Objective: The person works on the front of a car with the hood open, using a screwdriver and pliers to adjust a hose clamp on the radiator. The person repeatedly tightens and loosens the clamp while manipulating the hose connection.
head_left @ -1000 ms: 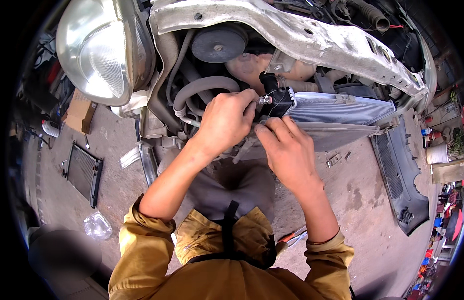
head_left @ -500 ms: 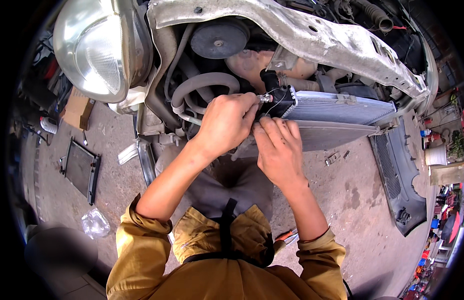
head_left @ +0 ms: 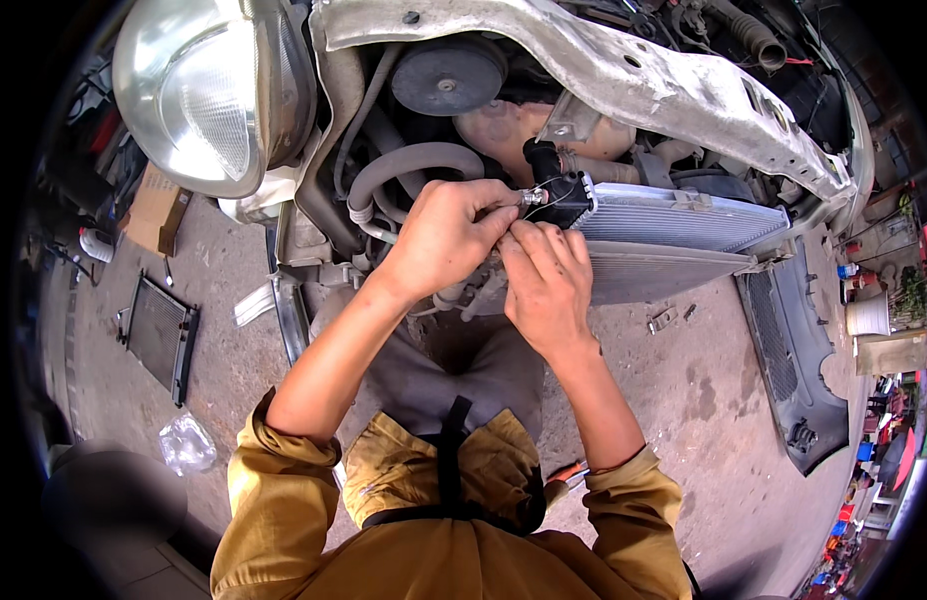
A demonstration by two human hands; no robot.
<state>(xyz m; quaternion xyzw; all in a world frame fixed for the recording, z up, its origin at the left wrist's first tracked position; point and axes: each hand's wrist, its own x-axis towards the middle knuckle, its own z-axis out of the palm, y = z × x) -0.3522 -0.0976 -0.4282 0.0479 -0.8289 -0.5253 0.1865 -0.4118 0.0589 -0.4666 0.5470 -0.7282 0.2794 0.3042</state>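
Observation:
My left hand [head_left: 451, 238] is closed in a pinch, its fingertips against a small shiny metal fitting [head_left: 532, 197] at the radiator's black end tank [head_left: 568, 203]; what lies between the fingers is hidden. Just beside it my right hand [head_left: 545, 285] is also closed, fingertips together close to the left thumb, and its grip cannot be made out. A thin wire [head_left: 556, 204] curves near the fitting. The silver radiator [head_left: 673, 222] extends to the right, and a second, greyer finned core [head_left: 653, 270] sits in front of it. A thick black hose [head_left: 408, 160] bends behind my left hand.
A bare metal crossbeam [head_left: 543, 40] spans above, with a headlight [head_left: 198, 110] at its left. On the floor lie another finned core [head_left: 160, 335], a cardboard box [head_left: 155, 212], a plastic bag [head_left: 187, 444], a grey bumper piece [head_left: 788, 365] and a small metal bracket [head_left: 663, 319].
My right hand has shifted slightly left and up, bringing its fingertips closer to the left thumb. The left hand stays at the metal fitting. The view has shifted a little.

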